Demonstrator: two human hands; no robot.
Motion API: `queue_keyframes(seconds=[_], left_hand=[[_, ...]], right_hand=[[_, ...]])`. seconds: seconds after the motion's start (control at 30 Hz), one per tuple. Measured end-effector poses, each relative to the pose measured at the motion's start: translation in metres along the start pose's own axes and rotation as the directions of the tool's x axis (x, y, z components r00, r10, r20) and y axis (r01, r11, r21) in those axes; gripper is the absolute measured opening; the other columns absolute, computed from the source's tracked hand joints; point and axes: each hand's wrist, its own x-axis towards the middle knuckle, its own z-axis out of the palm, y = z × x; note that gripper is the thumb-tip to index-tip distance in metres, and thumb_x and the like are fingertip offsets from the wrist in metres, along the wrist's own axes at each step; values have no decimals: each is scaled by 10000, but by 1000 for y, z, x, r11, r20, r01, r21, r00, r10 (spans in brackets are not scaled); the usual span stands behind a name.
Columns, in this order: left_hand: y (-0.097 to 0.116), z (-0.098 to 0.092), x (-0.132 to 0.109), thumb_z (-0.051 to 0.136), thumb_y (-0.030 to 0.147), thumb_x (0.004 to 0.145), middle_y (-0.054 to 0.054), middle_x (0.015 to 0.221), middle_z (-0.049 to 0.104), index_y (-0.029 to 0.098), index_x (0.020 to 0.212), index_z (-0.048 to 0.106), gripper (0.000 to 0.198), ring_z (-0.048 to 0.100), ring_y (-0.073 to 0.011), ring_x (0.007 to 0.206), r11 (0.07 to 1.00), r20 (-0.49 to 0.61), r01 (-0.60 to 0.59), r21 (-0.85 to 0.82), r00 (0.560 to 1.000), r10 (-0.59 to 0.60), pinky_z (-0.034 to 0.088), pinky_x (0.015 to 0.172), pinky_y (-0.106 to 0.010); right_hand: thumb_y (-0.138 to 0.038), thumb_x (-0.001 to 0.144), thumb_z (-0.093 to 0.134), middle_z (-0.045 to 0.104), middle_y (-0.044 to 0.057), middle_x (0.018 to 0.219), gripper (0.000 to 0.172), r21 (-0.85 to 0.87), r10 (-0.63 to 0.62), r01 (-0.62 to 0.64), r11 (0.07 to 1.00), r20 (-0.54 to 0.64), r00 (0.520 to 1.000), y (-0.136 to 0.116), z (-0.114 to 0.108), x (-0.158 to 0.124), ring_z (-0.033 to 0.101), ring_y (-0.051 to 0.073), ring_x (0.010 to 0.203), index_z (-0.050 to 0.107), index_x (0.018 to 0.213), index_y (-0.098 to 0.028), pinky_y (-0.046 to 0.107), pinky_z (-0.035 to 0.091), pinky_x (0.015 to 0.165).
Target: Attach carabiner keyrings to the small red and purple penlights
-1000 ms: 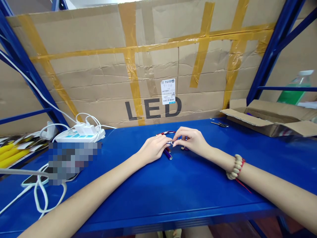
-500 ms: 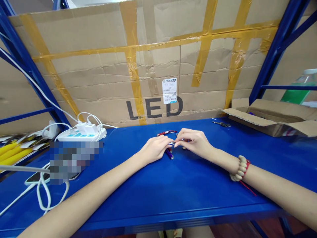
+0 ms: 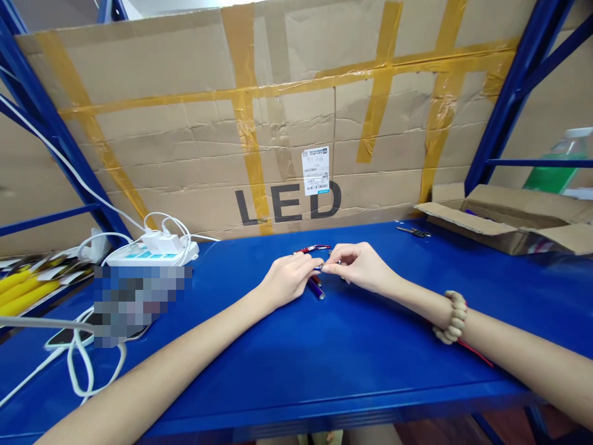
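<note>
Tabletop (image 3: 296,355), blue, both hands meeting past its middle. Left hand (image 3: 288,277): fingers bunched, thumb side hidden, tips closed on a small shiny piece (image 3: 317,268), blue and silver, too small to name. Right hand (image 3: 360,266): thumb and index finger pressed together at that piece's right end; cannot tell whether they grip it or a separate bit. Something partly hidden lies under the right palm.

Progress, my reading: fine two-handed handling, midway, the piece not yet set down. Purple pen-like tube (image 3: 317,290) lies just below the left fingertips, a dark red tube (image 3: 316,280) beside it, partly covered; red pen-like piece (image 3: 308,250) lies beyond the hands. These look like parts left to deal with; how many are finished, cannot tell.

Edges: front edge (image 3: 343,398) well apart from the hands, a broad stretch of blue between. Cardboard panel (image 3: 185,154) stands along the back, limiting reach there. Right: keys (image 3: 414,232), then an open cardboard box (image 3: 491,232). Left: power strip (image 3: 139,254); looped white cable (image 3: 76,364) near the left forearm, a possible snag.
</note>
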Motion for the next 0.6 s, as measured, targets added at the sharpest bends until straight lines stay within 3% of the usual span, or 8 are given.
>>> queue_keyframes(seconds=[0.27,0.47,0.6], left_hand=[[0,1,0,336,201,926,-73,1114,639,168,1181,492,301,616,-161,930,999,-7,35,-15,999,-35,509,789,-299],[1,1,2,325,205,925,-59,914,670,157,1032,571,272,611,-163,798,995,66,96,0,993,-95,505,720,-301],[0,4,3,330,194,918,-67,896,663,157,1030,561,259,611,-167,807,984,44,180,-11,983,-179,506,711,-297]], right_hand=[[-453,677,662,589,11,605,324,60,25,-24,998,-3,1000,-8,2,0,419,54,391,654,615,-135,225,355,396],[-485,660,669,505,-27,445,351,18,104,-104,994,-8,994,-6,3,0,417,69,367,633,604,-140,221,323,383],[-497,647,678,585,7,569,361,17,42,-41,999,-50,998,-10,5,0,438,64,362,652,637,-137,224,329,369]])
